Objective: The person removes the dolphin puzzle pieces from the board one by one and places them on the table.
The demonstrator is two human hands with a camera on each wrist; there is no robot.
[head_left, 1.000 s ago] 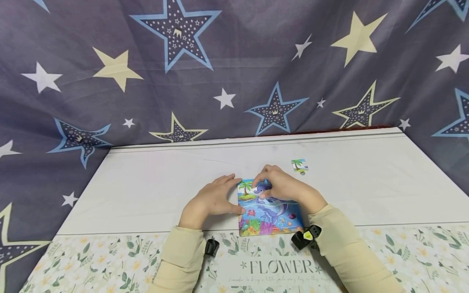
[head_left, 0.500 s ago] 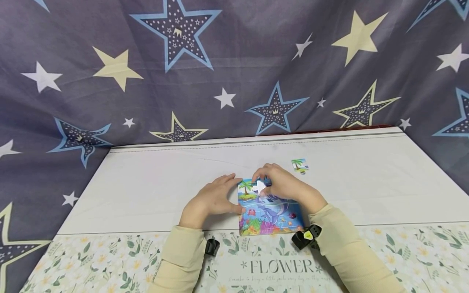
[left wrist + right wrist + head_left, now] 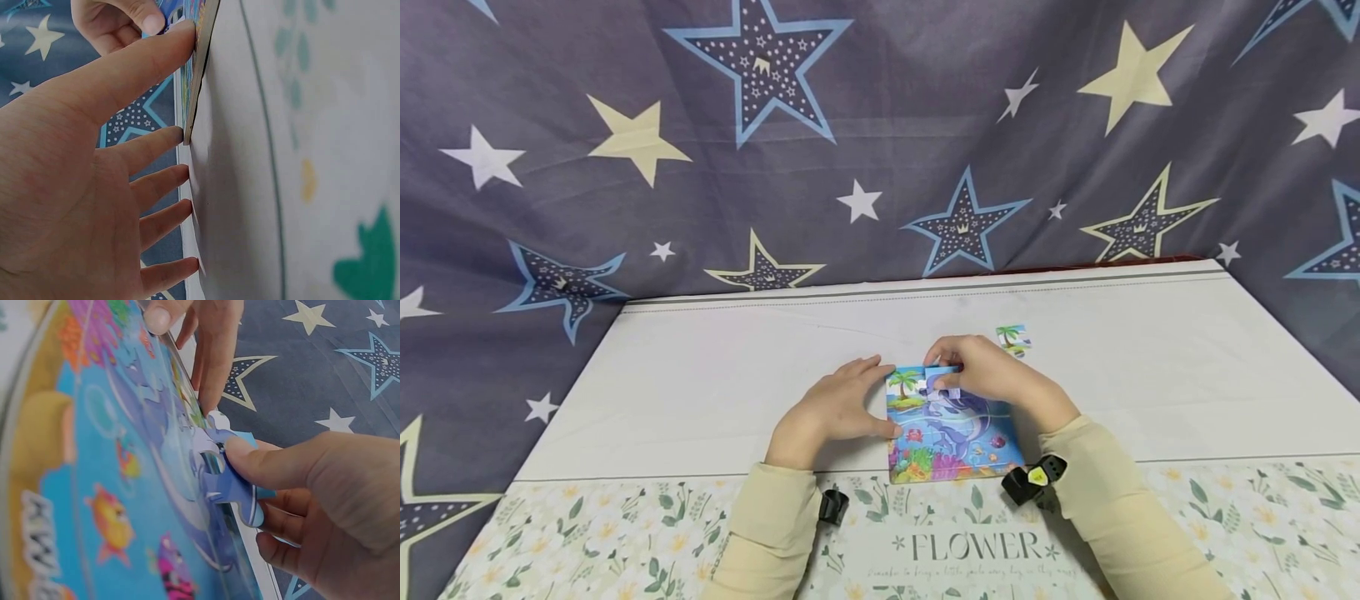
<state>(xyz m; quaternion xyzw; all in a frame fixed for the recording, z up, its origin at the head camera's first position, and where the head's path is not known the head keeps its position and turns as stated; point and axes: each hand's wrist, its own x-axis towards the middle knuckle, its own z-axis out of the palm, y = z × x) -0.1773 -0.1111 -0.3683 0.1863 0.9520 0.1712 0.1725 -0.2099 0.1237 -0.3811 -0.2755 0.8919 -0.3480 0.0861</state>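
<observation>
A jigsaw puzzle (image 3: 955,454) with a dolphin sea scene lies on the table in front of me. My right hand (image 3: 981,367) pinches a purple-and-blue jigsaw piece (image 3: 234,478) between thumb and fingers. In the right wrist view that piece is tilted just over the puzzle's far edge, overlapping the dolphin's head. My left hand (image 3: 842,408) stays at the left edge, fingers spread. Its thumb (image 3: 178,47) touches the puzzle board's rim, the index fingertip meets the corner, and the other fingertips rest on the table.
A loose palm-tree piece (image 3: 1013,337) lies on the white tabletop (image 3: 715,383) beyond my right hand. Nearer to me the table has a floral cover (image 3: 625,533) printed with "FLOWER". Behind the table hangs a dark star-patterned curtain (image 3: 880,108).
My right hand has shifted slightly right. A white patch showed near its fingertips half a second ago; now the pinched piece covers most of that spot. The left hand keeps its place.
</observation>
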